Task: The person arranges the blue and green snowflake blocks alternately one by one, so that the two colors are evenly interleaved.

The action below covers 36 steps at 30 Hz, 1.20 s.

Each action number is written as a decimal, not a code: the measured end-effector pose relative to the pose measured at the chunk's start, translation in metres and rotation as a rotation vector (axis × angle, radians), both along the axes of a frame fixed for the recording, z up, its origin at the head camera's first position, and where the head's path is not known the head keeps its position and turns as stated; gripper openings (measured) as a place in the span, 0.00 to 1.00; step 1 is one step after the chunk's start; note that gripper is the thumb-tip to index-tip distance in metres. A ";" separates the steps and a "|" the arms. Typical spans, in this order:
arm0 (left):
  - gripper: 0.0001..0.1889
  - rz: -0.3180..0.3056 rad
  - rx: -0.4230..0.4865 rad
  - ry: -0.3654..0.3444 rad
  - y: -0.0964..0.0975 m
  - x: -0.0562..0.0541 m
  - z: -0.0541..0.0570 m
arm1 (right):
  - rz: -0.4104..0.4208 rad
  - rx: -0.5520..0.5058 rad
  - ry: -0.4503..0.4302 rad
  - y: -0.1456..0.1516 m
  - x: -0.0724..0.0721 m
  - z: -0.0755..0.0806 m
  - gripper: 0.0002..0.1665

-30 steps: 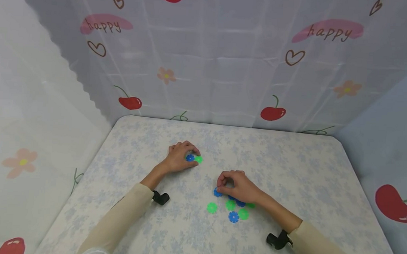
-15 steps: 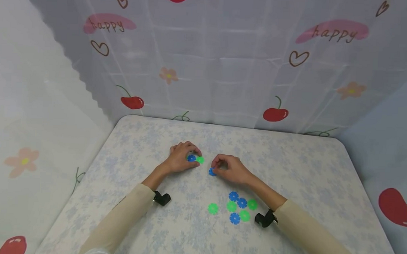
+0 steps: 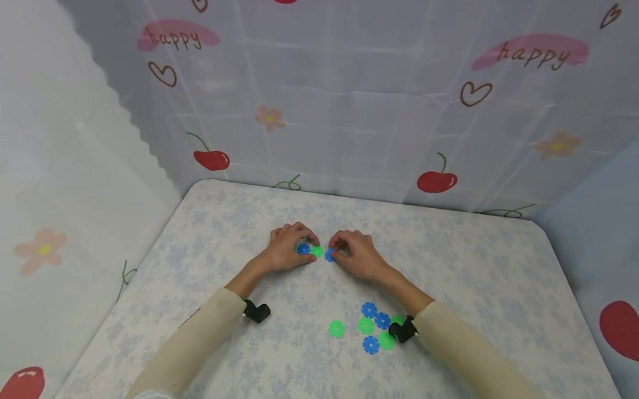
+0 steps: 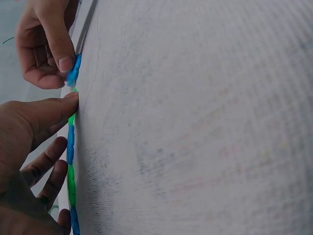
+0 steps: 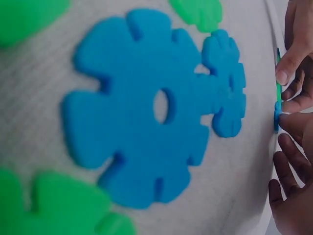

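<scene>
In the head view my left hand (image 3: 288, 247) curls around a short row of flower-shaped plastic discs lying on the table. Its thumb and forefinger hold the green disc (image 3: 316, 251) at the row's right end; a blue disc (image 3: 303, 249) sits left of it, between thumb and fingers. Seen edge-on in the left wrist view, the row alternates green and blue, with another green disc (image 4: 72, 186) farther along. My right hand (image 3: 358, 255) pinches a blue disc (image 3: 330, 255) just right of that green end. Whether the two discs touch cannot be told.
Several loose blue and green discs lie nearer the front, among them a green disc (image 3: 337, 329) and a blue disc (image 3: 371, 344). The right wrist camera (image 3: 402, 330) overlaps part of this pile. Patterned cloth covers the table (image 3: 480, 275); a printed curtain (image 3: 354, 124) hangs behind.
My right hand has carried the blue disc from the loose pile up and left to the row's end. The left hand has stayed at the row.
</scene>
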State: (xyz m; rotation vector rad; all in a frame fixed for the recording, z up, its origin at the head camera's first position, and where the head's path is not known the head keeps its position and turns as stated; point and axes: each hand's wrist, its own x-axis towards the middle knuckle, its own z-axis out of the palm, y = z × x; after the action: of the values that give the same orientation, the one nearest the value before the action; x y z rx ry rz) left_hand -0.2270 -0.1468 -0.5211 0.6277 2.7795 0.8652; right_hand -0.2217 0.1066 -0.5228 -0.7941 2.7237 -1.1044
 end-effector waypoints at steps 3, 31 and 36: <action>0.15 -0.005 -0.011 -0.007 0.001 -0.001 0.000 | -0.006 0.031 0.053 0.000 0.001 -0.001 0.10; 0.15 -0.007 -0.017 -0.013 0.004 0.001 0.004 | 0.038 0.083 0.061 0.001 0.007 -0.001 0.21; 0.15 -0.005 -0.030 -0.018 0.003 0.001 0.004 | 0.048 0.066 0.042 0.010 0.016 -0.001 0.26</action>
State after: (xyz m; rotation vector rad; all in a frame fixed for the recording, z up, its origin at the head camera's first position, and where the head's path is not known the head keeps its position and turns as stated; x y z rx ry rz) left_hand -0.2261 -0.1435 -0.5171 0.6185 2.7682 0.8219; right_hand -0.2054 0.1164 -0.5235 -0.8771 2.7440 -0.9935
